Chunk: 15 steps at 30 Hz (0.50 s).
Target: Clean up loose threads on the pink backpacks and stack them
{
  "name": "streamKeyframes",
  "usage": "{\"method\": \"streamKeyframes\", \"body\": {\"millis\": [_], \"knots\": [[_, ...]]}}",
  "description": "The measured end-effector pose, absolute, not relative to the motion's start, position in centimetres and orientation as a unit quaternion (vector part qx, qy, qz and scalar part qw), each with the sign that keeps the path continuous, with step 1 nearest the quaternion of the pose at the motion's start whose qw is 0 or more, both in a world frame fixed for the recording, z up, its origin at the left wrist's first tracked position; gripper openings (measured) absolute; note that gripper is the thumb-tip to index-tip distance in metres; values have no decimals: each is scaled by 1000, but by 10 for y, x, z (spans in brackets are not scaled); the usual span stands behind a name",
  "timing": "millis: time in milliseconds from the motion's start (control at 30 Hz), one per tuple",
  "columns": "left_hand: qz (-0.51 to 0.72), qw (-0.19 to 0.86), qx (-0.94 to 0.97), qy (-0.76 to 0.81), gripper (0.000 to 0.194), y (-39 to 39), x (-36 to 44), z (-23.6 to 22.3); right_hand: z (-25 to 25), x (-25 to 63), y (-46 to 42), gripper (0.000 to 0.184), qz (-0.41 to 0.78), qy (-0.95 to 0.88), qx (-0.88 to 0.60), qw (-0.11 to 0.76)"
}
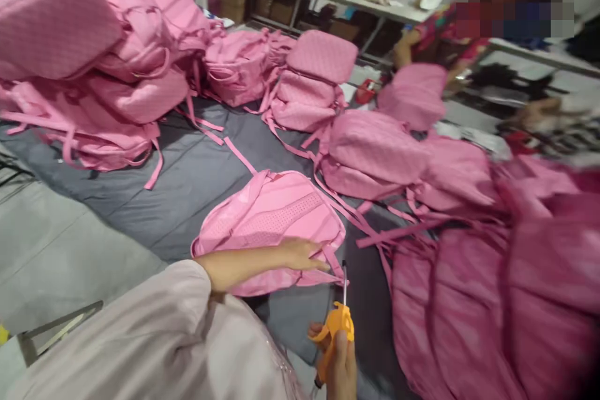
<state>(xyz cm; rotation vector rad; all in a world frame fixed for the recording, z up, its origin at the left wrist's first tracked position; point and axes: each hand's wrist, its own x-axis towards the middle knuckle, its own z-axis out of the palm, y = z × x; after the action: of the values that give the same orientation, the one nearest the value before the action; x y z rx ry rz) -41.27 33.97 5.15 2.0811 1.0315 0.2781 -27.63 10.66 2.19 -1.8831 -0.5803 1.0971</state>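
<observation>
A pink backpack (276,203) lies on the dark grey cloth with its padded, perforated back panel up. My left hand (300,255) reaches across its lower part, fingers closed around a pink strap (334,260) at the right corner. Closed in my right hand (340,359) is an orange-handled tool (341,322), from which a thin metal rod with a dark tip points up. The tip is beside that corner of the backpack; I cannot tell whether they touch. Blur hides the exact kind of tool.
Pink backpacks are heaped at the left (60,25), with more in a row (375,147) beyond the cloth (197,156). Darker pink backpacks (473,300) stand close on the right. Loose straps trail between them. A person's arm (407,47) and cluttered tables (379,6) are behind.
</observation>
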Motion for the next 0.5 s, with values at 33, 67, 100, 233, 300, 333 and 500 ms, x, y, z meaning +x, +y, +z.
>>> {"method": "streamKeyframes", "body": {"millis": [33,67,100,233,300,333,500], "knots": [[119,366,830,404,74,336,-419,53,28,-280,94,70,448,-192,-747,452],[121,334,829,433,76,335,-428,52,34,-284,82,71,460,-161,-740,464],[110,308,818,473,84,336,-440,49,39,-290,73,72,470,-137,-736,468],[-15,271,765,584,114,331,-482,16,49,-302,64,71,490,-144,-738,441],[27,275,752,599,96,321,-492,2,50,-291,76,69,469,-203,-754,413],[76,298,731,610,85,316,-495,-2,51,-282,84,66,453,-241,-765,390],[240,499,566,611,49,292,-523,9,73,-215,146,59,415,-429,-775,208]]}}
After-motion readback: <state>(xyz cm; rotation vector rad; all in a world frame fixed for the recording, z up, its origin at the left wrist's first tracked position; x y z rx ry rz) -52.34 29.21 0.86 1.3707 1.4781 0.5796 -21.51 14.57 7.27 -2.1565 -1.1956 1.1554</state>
